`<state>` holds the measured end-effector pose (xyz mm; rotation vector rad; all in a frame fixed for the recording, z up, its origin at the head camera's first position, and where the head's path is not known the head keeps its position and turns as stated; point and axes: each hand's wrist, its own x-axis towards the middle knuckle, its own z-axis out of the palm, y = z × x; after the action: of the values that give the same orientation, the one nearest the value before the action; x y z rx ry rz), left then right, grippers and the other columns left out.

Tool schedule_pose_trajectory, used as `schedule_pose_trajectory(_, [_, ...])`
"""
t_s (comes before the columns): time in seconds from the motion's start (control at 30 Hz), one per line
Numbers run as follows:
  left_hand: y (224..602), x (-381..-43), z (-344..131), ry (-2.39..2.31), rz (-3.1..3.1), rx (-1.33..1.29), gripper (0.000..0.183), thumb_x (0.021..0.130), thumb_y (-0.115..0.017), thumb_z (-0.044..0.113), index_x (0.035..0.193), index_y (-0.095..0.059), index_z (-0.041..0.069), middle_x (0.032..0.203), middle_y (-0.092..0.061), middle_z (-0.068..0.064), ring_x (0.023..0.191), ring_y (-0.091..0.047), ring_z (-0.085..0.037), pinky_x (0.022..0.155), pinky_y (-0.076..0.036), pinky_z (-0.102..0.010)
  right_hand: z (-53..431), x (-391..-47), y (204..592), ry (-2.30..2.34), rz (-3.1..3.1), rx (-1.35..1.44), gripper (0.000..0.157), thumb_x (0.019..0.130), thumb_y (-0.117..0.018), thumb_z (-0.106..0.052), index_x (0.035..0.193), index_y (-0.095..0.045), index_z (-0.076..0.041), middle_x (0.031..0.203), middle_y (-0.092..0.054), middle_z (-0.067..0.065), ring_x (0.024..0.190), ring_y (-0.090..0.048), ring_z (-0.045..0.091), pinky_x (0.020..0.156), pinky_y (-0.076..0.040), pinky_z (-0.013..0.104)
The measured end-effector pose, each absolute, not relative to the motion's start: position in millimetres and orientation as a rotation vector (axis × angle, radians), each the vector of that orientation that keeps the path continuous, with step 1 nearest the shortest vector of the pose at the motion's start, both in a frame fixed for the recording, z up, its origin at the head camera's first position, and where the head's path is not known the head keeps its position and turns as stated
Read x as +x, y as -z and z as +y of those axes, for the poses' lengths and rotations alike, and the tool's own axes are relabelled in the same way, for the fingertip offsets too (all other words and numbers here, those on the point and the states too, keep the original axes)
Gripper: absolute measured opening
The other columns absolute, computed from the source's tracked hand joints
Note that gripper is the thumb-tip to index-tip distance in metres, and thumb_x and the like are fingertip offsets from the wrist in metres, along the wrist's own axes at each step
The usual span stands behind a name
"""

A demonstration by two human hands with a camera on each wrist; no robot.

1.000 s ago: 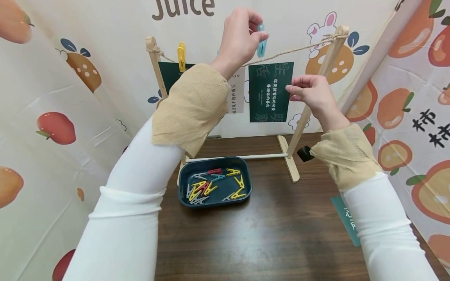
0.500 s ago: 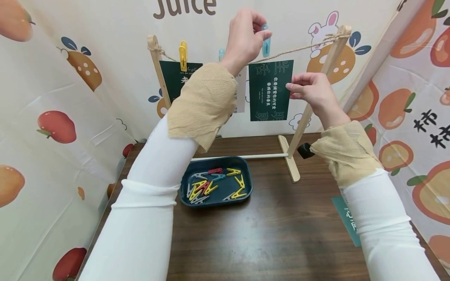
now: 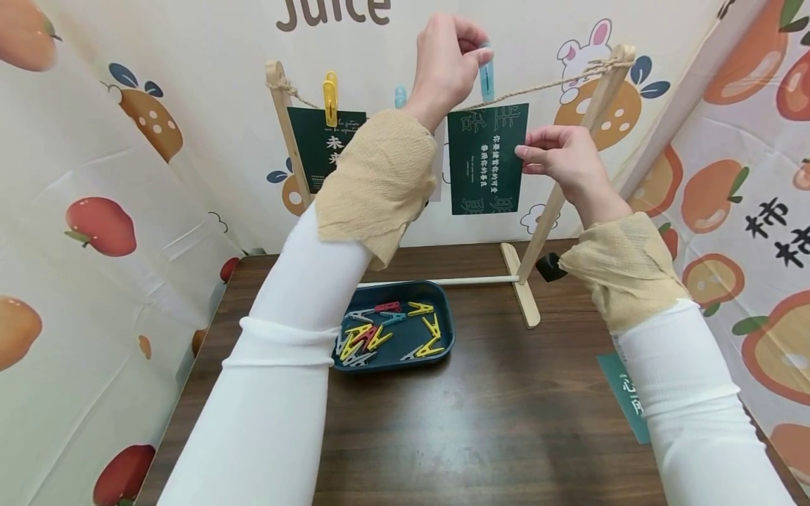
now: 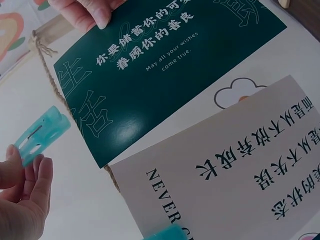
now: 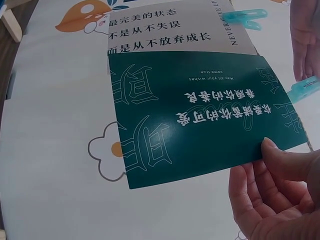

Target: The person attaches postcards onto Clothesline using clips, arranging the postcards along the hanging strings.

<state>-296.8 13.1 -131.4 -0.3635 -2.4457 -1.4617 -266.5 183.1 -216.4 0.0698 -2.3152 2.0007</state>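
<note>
High over the rope, my left hand (image 3: 446,62) pinches a light blue clothespin (image 3: 486,81) by its handle end. In the left wrist view the clothespin (image 4: 44,131) points toward the top edge of a dark green card (image 4: 125,95). My right hand (image 3: 563,158) grips that card (image 3: 487,161) by its right edge, between thumb and fingers, and holds it upright at the rope (image 3: 544,88). Beside it hangs a pale grey card (image 5: 165,27), held by another blue clothespin (image 5: 244,19). A yellow clothespin (image 3: 330,98) fixes another green card (image 3: 316,140) at the left.
Wooden posts (image 3: 598,105) carry the rope, and a white bar (image 3: 474,282) joins their feet. A dark blue tray (image 3: 451,337) of red, yellow, grey and blue clothespins stands on the brown table (image 3: 481,422). A teal card (image 3: 623,393) lies near my right sleeve.
My left hand has moved a little to the right with the blue clothespin. My right hand has raised the green card slightly. More of the left card shows now.
</note>
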Motion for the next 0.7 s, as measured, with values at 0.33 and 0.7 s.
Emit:
schedule_pose_trajectory(0.33, [138.2,-301.9,17.7,1.466,-2.431,-0.356,0.014,0.085,-0.058,0.010,0.094,-0.066,0.006,0.091,-0.059,-0.003,0.078,-0.048,-0.007,0.071,-0.039,-0.010,183.7,-270.5,217.4,-1.991,-2.330,0.050,0.005,0.079,-0.064,-0.004,0.076,-0.061,-0.008,0.071,-0.059,-0.002,0.058,-0.057,0.009,0.057,-0.049,0.017])
schedule_pose_trajectory(0.7, [142.1,-304.9,20.9,1.453,-2.473,-0.371,0.014,0.085,-0.058,0.011,0.095,-0.067,0.006,0.091,-0.058,-0.002,0.079,-0.048,-0.008,0.072,-0.039,-0.009,184.0,-274.4,215.4,-1.953,-2.365,0.039,0.005,0.080,-0.064,-0.005,0.078,-0.060,-0.008,0.071,-0.060,-0.002,0.060,-0.057,0.009,0.057,-0.049,0.017])
